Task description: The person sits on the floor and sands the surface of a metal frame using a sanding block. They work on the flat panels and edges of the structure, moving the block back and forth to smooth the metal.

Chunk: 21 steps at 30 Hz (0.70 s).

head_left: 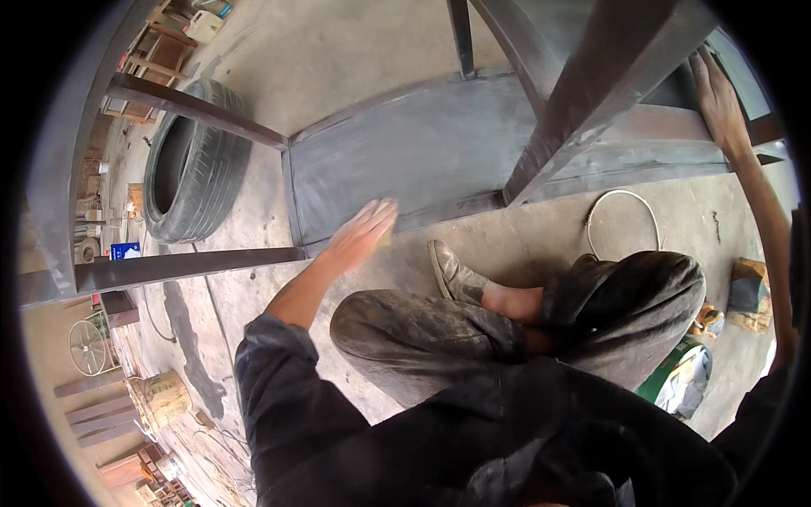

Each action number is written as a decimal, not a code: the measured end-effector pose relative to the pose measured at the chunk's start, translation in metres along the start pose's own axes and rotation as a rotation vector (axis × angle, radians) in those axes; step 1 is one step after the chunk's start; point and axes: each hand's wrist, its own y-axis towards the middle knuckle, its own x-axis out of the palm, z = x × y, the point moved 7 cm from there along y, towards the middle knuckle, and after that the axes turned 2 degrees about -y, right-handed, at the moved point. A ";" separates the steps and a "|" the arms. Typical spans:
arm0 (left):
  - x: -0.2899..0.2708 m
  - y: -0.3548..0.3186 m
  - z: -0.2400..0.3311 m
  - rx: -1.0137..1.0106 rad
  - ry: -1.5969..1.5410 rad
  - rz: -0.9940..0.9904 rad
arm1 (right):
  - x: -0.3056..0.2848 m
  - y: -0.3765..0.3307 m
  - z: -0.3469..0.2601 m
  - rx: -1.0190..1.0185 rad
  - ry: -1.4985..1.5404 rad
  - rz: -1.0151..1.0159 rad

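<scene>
Though blurry, left hand (363,232) at grey panel (414,156).

The panel (414,152) is streaky grey, the tyre (218,173) black.

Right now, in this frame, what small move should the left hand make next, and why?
Probably slide the left hand a little along the near edge of the dark panel, toward the slanted post: it is at that edge with a blurred yellowish piece by its fingers, pale streaks mark the panel, and the right hand rests on the frame.
</scene>
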 end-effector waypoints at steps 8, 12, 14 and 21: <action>-0.009 0.032 0.028 0.102 -0.088 0.024 | -0.001 -0.004 -0.016 0.004 0.074 0.001; -0.011 0.076 0.046 0.230 -0.206 0.022 | -0.003 -0.001 -0.006 -0.056 0.045 0.014; -0.008 0.109 0.055 0.357 -0.284 0.026 | 0.008 -0.004 -0.027 -0.123 0.136 -0.043; -0.008 -0.004 -0.005 -0.007 -0.004 -0.258 | -0.001 -0.003 -0.016 -0.032 0.085 0.116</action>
